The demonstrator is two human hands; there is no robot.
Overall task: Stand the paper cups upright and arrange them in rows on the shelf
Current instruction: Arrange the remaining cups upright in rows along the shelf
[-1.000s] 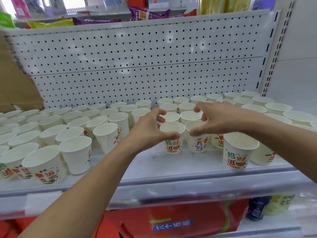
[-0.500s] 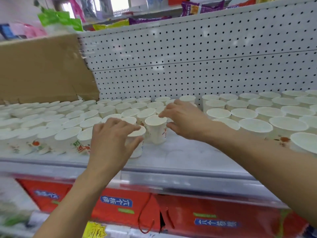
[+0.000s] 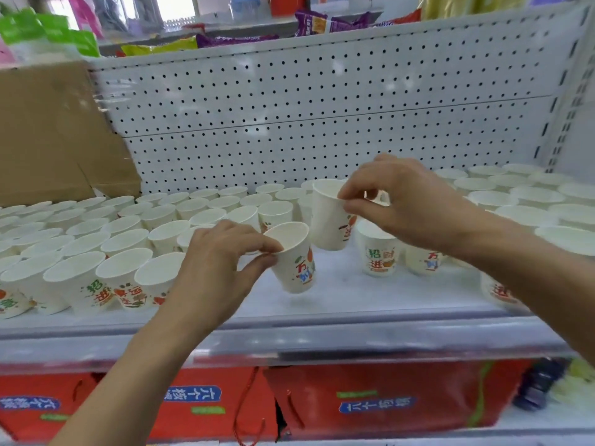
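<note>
Under the shelf: glossy red cartons (image 3: 370, 403) with blue labels and cord handles.

Shelf (image 3: 289, 336): smooth white deck, grey metal lip along the front edge.

Left hand (image 3: 219, 268), front-centre of the shelf: thumb and fingers curled, pinching the left rim of the front cup (image 3: 294, 259). Thin white paper, tapered round body, red/green/blue print. Mouth up, long axis near vertical, top leaning left toward the hand. The base looks just clear of the deck.

Right hand (image 3: 415, 201), further in and right of centre: thumb and forefinger pinch the right rim of the rear cup (image 3: 328, 217), other fingers loosely curled. Same cup type, mouth up, axis near vertical with a slight tilt, base off the deck. Its lower side sits just beside the front cup's rim; can't tell if they touch.

Two printed cups (image 3: 380, 252) stand upright below the right hand, mid-depth.

Left block (image 3: 96, 239): upright cups packed rim to rim in rows, front edge to back edge. Right block (image 3: 515, 201): the same, running toward the back-right corner.

Back edge: white perforated metal pegboard (image 3: 322, 107). Back-left corner: brown cardboard box (image 3: 48, 133), matte. Above it all: crinkly snack bags (image 3: 322, 22), blurred.
</note>
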